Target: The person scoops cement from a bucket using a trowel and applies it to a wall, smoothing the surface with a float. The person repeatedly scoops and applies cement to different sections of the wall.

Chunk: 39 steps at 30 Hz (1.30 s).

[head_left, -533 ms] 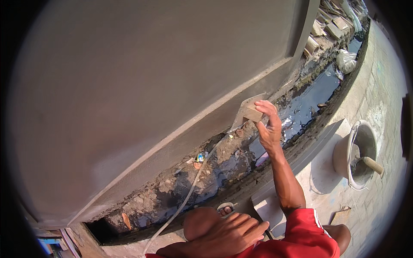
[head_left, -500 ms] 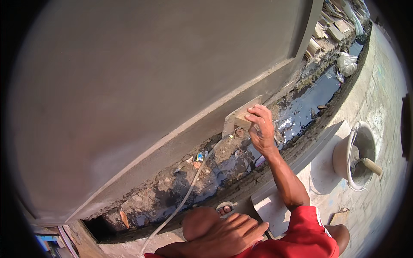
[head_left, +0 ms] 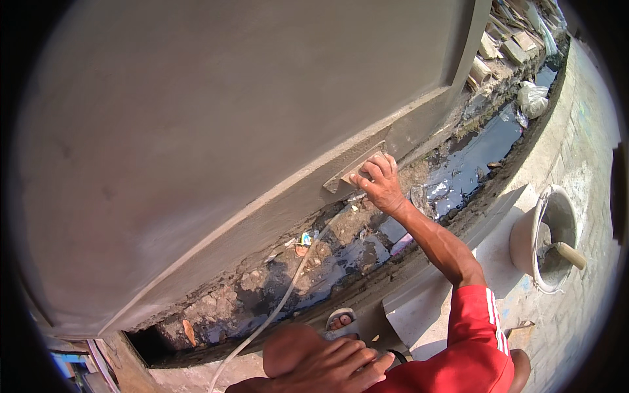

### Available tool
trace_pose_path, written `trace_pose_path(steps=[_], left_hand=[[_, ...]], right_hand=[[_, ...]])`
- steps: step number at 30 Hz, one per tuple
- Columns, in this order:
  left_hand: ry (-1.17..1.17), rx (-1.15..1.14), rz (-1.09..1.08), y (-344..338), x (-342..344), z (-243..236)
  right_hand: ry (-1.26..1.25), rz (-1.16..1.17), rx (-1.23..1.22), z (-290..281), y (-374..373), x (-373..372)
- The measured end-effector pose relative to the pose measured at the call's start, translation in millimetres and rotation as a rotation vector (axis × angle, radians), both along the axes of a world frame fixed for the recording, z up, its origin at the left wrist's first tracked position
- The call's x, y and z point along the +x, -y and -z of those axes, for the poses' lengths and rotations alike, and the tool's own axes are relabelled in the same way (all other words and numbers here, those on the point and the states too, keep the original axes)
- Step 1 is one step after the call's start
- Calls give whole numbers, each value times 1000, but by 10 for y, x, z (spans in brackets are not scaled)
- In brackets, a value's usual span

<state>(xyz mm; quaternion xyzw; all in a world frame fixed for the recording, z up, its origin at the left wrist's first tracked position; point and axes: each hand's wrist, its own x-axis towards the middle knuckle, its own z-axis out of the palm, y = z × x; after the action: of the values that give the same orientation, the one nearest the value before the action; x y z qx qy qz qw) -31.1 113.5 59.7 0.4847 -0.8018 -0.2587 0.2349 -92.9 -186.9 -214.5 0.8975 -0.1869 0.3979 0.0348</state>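
We have the right hand [head_left: 381, 183] up at the wall, grip closed on a plastering float [head_left: 337, 181]: thumb on the near side, fingers curled over the pale block handle, plate lying against the lower band [head_left: 282, 213] of the big grey wall [head_left: 229, 118], just under the raised ledge [head_left: 280, 190]. Plate runs aslant, roughly along that ledge. Right arm stretches out of a red sleeve [head_left: 475, 318] with white stripes. Left hand [head_left: 337, 368] rests low in the view, back up, beside the bent knee [head_left: 288, 350], fingers together and loosely bent; palm hidden, so we cannot tell if that grip has anything in it. Sandalled foot [head_left: 341, 321] shows just past the knee. Below the wall we see a ditch with dark water [head_left: 481, 144], mud and litter; a pale hose [head_left: 288, 291] crosses it, upper end near the float. Whitish plastic bag [head_left: 533, 99] sits at the ditch edge farther up, rubble [head_left: 514, 47] piled beyond it. On the right we note a pale bucket [head_left: 522, 239] with grey residue inside, a wooden-handled tool [head_left: 567, 255] leaning over its rim, well apart from both hands, and a pale slab [head_left: 419, 314] between ditch and paving [head_left: 583, 164].
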Motion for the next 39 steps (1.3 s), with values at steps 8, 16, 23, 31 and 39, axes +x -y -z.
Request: trace_pose_path(steps=[8, 16, 23, 31, 39], left_hand=[[37, -97, 81, 29, 6, 91], [16, -90, 103, -83, 46, 108], [48, -103, 32, -343, 185, 71], [-5, -142, -48, -585, 357, -17], [37, -184, -114, -725, 371, 4]], right_hand=[[-29, -267, 599, 242, -792, -182], [1034, -63, 1221, -233, 105, -625], [1022, -19, 1076, -149, -109, 126], [748, 28, 936, -157, -1386, 1062], [529, -230, 911, -176, -2703, 1980]])
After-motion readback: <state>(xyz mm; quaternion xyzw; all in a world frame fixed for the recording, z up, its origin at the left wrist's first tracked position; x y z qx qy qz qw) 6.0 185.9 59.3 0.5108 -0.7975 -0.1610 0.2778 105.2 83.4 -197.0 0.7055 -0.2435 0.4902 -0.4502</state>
